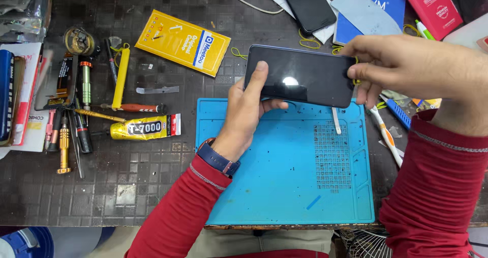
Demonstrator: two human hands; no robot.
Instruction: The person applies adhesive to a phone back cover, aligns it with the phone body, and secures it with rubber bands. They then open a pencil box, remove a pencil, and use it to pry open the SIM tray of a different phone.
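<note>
Both hands on the phone, held flat just above the blue mat. Left hand grips its left end, thumb on the glass; right hand pinches the right end. Glue tube & screwdrivers lie left.

A black phone with a dark, glossy screen facing up, held level and lengthwise above a blue mat.

You are sitting at a phone repair workbench. A blue work mat is lying at 6 o'clock, screwdrivers and a glue tube are lying at 9 o'clock.
</note>
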